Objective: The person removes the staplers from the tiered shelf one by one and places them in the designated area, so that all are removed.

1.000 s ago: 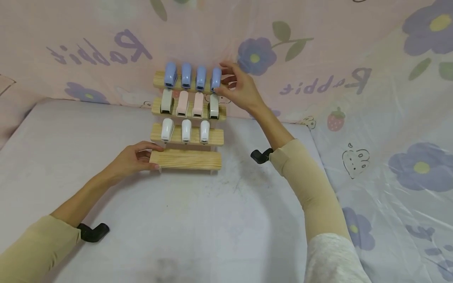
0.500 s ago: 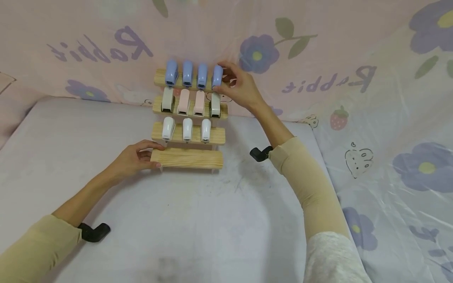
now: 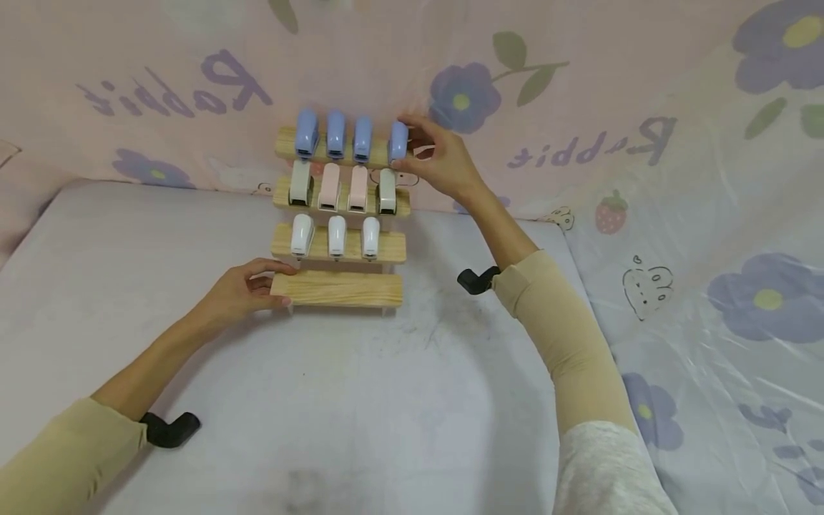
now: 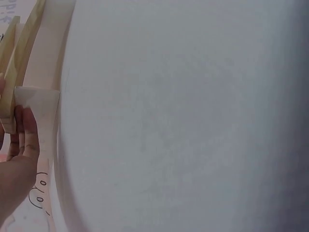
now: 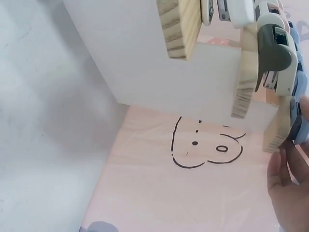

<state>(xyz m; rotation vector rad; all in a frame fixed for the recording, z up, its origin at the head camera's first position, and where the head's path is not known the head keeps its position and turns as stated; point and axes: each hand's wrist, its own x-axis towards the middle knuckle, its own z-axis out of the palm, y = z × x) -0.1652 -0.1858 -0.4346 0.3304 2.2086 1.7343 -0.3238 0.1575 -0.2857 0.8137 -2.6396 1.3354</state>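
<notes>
A stepped display rack has several wooden shelves; its bare lowest shelf is gripped at the left end by my left hand, thumb in front and fingers behind. My right hand pinches the rightmost blue stapler at the right end of the top shelf. Three more blue staplers stand to its left. One tier down are two pink staplers between two grey-white staplers. Three white staplers occupy the shelf below. In the left wrist view, fingers reach under the wooden board.
The rack stands on a pale cloth-covered table, close to a pink printed curtain behind it. White side panels support the shelves. A black curved piece sticks out at each wrist.
The rightmost blue stapler has shifted slightly right along the top shelf with my right hand, widening the gap to its neighbour. My left hand keeps its place on the lowest shelf.
</notes>
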